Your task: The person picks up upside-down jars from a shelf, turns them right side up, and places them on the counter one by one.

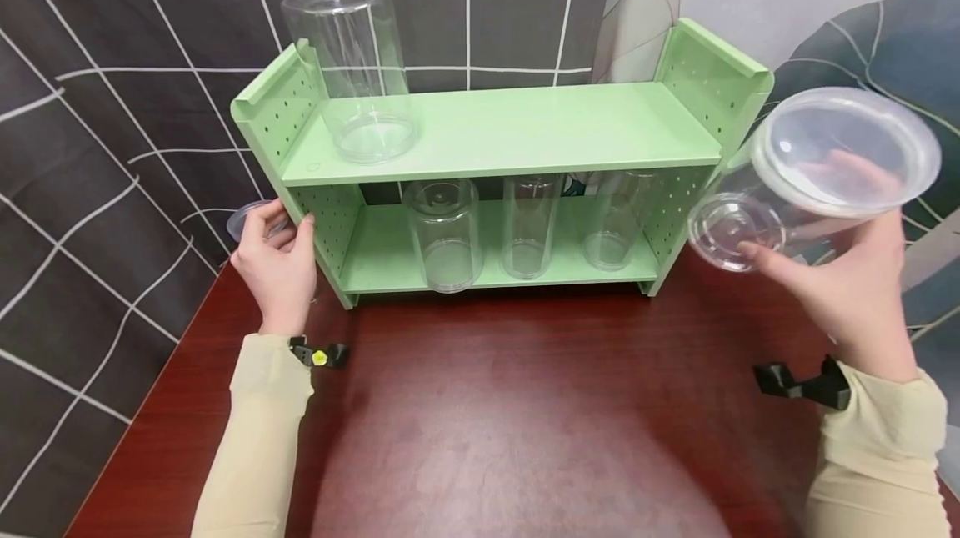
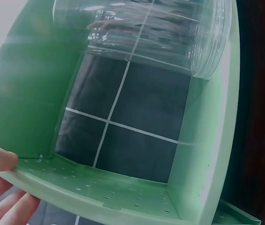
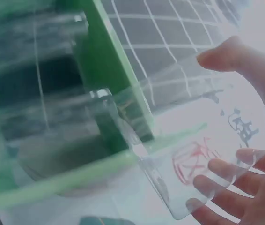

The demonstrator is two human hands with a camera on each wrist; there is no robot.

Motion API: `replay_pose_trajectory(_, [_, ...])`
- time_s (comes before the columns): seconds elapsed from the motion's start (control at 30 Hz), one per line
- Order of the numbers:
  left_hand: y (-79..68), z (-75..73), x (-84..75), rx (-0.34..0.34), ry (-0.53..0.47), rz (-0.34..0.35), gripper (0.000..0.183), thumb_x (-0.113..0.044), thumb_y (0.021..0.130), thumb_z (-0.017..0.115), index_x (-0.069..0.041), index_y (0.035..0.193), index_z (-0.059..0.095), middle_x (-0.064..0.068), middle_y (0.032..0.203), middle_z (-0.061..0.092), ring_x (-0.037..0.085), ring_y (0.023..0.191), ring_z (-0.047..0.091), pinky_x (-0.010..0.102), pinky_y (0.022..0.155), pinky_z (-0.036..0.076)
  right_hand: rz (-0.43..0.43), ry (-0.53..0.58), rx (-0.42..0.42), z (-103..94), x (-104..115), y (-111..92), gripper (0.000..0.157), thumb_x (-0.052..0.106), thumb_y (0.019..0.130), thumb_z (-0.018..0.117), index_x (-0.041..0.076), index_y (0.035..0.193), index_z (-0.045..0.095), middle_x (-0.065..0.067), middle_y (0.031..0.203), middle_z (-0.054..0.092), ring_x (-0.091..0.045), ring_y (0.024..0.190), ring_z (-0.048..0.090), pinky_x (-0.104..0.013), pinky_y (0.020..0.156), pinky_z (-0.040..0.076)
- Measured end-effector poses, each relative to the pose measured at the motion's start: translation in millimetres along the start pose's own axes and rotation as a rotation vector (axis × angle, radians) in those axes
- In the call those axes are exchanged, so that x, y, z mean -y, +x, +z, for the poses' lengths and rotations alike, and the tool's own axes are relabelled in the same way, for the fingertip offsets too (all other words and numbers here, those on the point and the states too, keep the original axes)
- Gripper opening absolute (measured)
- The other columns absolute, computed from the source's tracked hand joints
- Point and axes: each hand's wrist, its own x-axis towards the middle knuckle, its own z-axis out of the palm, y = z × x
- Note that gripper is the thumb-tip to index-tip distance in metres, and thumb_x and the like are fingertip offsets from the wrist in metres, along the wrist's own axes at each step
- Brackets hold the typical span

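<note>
My left hand (image 1: 277, 271) grips the front edge of the left side panel of a green two-tier shelf (image 1: 510, 129). In the left wrist view, the thumb lies on the panel's inner side and the fingers (image 2: 18, 208) on the outer side. Off to the right, my right hand (image 1: 862, 288) holds a clear plastic jar (image 1: 738, 225) in the air, tilted, its translucent lid (image 1: 847, 150) facing up toward me. The right wrist view shows thumb and fingers spread around the jar's wall (image 3: 170, 164).
A tall clear jar (image 1: 367, 62) stands at the top tier's left end. Below it are three clear jars, left (image 1: 450, 246), middle (image 1: 529, 229) and right (image 1: 611, 229). Another clear round piece (image 1: 242, 221) shows behind my left hand. The shelf stands on a red-brown table (image 1: 487, 404) against a dark gridded backdrop.
</note>
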Motion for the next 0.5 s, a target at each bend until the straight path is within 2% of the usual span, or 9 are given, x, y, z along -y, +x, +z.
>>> replay_pose_trajectory(0.1, [0.1,-0.8,-0.8,-0.003,0.007,-0.002,0.026,-0.003,0.08,0.071,0.003,0.105,0.065,0.011,0.098,0.068,0.017,0.075,0.067,0.018,0.067,0.054,0.01,0.031,-0.075,-6.5,-10.9,13.5,0.092,-0.019,0.053,0.074,0.008,0.135,0.042,-0.012,0.118,0.054,-0.012,0.078,0.054,-0.018,0.079,0.044])
replay_pose_trajectory(0.2, [0.1,-0.9,-1.0,-0.001,0.009,0.0,0.026,-0.003,0.081,0.071,0.003,0.105,0.065,0.01,0.098,0.069,0.016,0.075,0.067,0.019,0.067,0.054,0.041,0.055,-0.11,-10.5,-22.7,24.3,0.089,-0.019,0.055,0.074,0.009,0.133,0.042,-0.01,0.115,0.054,-0.013,0.085,0.055,-0.019,0.085,0.044])
replay_pose_trajectory(0.33, [0.4,-0.1,-1.0,-0.001,0.013,0.012,0.025,-0.004,0.081,0.071,0.003,0.105,0.065,0.01,0.098,0.069,0.015,0.075,0.067,0.019,0.067,0.054,0.123,-0.03,-0.116,-14.1,-47.6,32.7,0.087,-0.013,0.06,0.077,0.016,0.134,0.04,-0.002,0.107,0.053,-0.012,0.098,0.053,-0.019,0.09,0.042])
replay_pose_trajectory(0.43, [0.6,0.6,-0.3,-0.005,0.019,0.014,0.025,-0.004,0.081,0.071,0.002,0.105,0.065,0.01,0.098,0.069,0.013,0.074,0.067,0.018,0.067,0.054,0.188,-0.135,-0.092,-15.0,-75.2,35.2,0.086,-0.002,0.064,0.08,0.022,0.134,0.037,0.005,0.107,0.049,-0.007,0.101,0.049,-0.019,0.089,0.04])
replay_pose_trajectory(0.5, [0.4,1.0,0.7,-0.007,0.023,0.009,0.025,-0.005,0.081,0.071,0.001,0.105,0.065,0.01,0.098,0.069,0.012,0.074,0.067,0.018,0.067,0.053,0.236,-0.166,-0.082,-13.9,-94.9,34.1,0.082,0.004,0.066,0.082,0.023,0.131,0.037,0.008,0.107,0.046,-0.005,0.099,0.048,-0.02,0.089,0.04])
